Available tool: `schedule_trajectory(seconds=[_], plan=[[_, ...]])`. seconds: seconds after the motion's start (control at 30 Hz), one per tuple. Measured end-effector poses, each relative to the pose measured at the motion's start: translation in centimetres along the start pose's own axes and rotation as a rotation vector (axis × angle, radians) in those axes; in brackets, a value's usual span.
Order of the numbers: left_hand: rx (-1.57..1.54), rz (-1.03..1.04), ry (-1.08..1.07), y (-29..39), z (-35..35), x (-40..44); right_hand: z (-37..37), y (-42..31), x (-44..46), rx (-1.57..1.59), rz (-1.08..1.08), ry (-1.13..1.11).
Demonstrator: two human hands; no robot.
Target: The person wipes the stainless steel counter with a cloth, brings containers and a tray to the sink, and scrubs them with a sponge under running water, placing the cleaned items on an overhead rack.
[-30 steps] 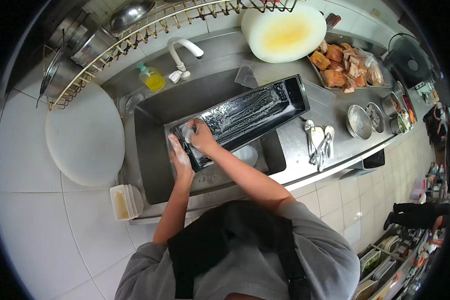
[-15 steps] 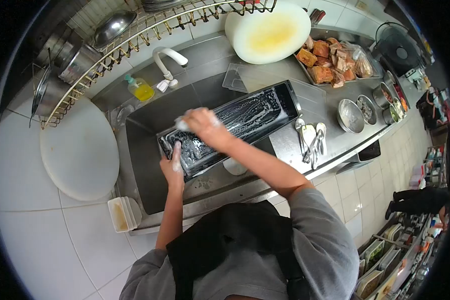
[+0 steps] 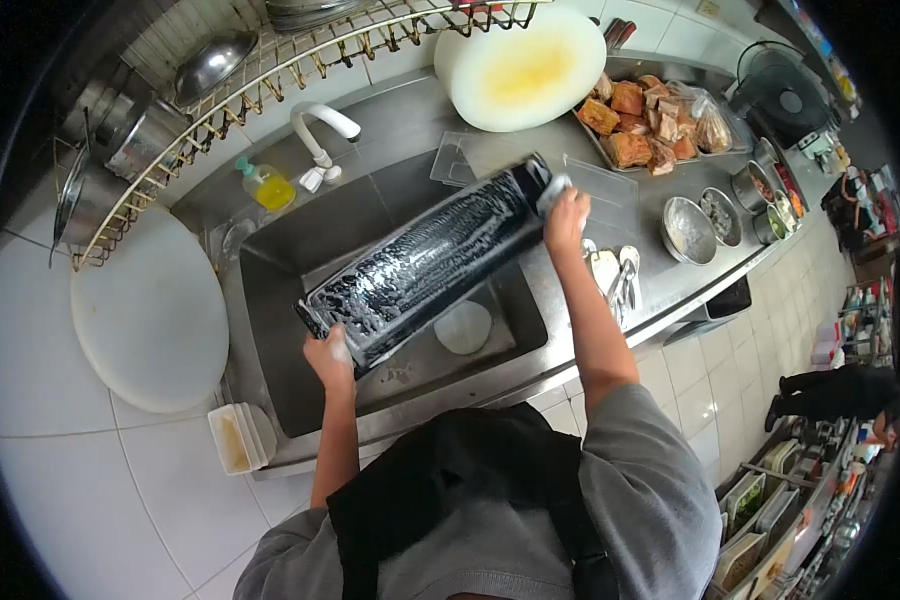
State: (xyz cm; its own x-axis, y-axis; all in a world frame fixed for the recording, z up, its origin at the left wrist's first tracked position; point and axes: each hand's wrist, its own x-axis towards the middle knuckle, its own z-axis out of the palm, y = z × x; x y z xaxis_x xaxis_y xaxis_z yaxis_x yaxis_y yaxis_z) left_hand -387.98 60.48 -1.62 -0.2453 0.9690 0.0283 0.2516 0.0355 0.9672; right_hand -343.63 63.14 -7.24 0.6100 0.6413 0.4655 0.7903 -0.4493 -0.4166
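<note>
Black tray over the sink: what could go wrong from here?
1. Slip: the black tray is coated in suds and the left hand has some on it too, so the grip could fail, perhaps dropping the tray onto the white round item below.
2. Knock: the right hand is close to the spoons; a wide swing might hit them.
3. Splash: suds could fly onto the uncovered meat pieces.

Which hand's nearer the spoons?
Right. The right hand is at the tray's end closer to the spoons, just up and left of them in the picture; the left hand is at the opposite end, much farther away.
</note>
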Motion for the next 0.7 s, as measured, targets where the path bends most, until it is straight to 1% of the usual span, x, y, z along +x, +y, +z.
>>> schedule_trajectory(seconds=[0.07, 0.1, 0.17, 0.2, 0.27, 0.3, 0.33, 0.37, 0.4, 0.43, 0.47, 0.5, 0.53, 0.57, 0.6, 0.63, 0.67, 0.7], plan=[[-0.001, 0.063, 0.037, -0.8, 0.0, 0.4, -1.6, -0.2, -3.4, -0.014, 0.14, -0.072], [-0.059, 0.043, 0.022, 1.1, -0.1, 0.5, -2.6, -1.0, -3.1, -0.025, 0.072, -0.034], [0.016, -0.036, -0.029, 1.6, -1.1, 1.3, -4.9, -2.8, -4.0, -0.049, -0.061, 0.002], [0.049, -0.065, -0.053, 1.8, -1.4, 1.8, -4.6, -3.8, -3.9, -0.008, -0.069, -0.029], [0.039, -0.005, -0.073, 1.4, -1.1, 1.6, -3.7, -5.5, -3.4, 0.071, -0.067, -0.084], [0.011, 0.018, -0.097, 1.5, -0.8, 1.3, -0.4, -4.6, -3.8, 0.066, 0.011, -0.151], [-0.021, 0.04, -0.119, 1.4, -0.5, 1.0, 0.8, -6.1, -4.6, 0.104, 0.194, -0.165], [-0.032, 0.065, -0.132, 0.8, -0.3, 0.9, 1.6, -7.3, -5.8, 0.148, 0.05, -0.118], [-0.025, 0.069, -0.13, 0.6, 0.2, 1.2, 4.2, -8.6, -7.3, 0.053, -0.135, -0.206], [-0.008, 0.06, -0.134, 0.3, 0.2, 1.1, 3.2, -12.2, -9.7, 0.099, -0.311, -0.268], [0.011, 0.053, -0.14, 0.1, 0.2, 0.9, 0.2, -16.4, -12.6, -0.065, -0.636, -0.095], [-0.024, 0.085, -0.12, 0.6, 0.7, 0.9, -2.1, -19.9, -14.8, 0.005, -0.687, -0.125], [0.01, 0.102, -0.116, 1.1, 0.7, 1.1, -4.9, -22.8, -15.6, 0.378, -0.509, -0.595], [0.044, 0.12, -0.107, 1.7, 0.4, 1.3, -5.8, -23.3, -15.8, 0.454, -0.541, -0.688], [0.08, 0.133, -0.094, 2.0, 0.0, 1.5, -5.4, -22.1, -15.4, 0.357, -0.635, -0.437], [0.088, 0.238, -0.004, 2.2, -0.3, 1.7, -4.1, -19.2, -13.8, 0.309, -0.621, -0.442], [0.088, 0.23, 0.009, 2.4, -1.0, 1.6, -3.1, -15.7, -11.6, 0.257, -0.605, -0.45], [0.081, 0.225, 0.022, 2.8, -1.7, 1.8, -3.2, -12.6, -9.4, 0.131, -0.489, -0.462]])
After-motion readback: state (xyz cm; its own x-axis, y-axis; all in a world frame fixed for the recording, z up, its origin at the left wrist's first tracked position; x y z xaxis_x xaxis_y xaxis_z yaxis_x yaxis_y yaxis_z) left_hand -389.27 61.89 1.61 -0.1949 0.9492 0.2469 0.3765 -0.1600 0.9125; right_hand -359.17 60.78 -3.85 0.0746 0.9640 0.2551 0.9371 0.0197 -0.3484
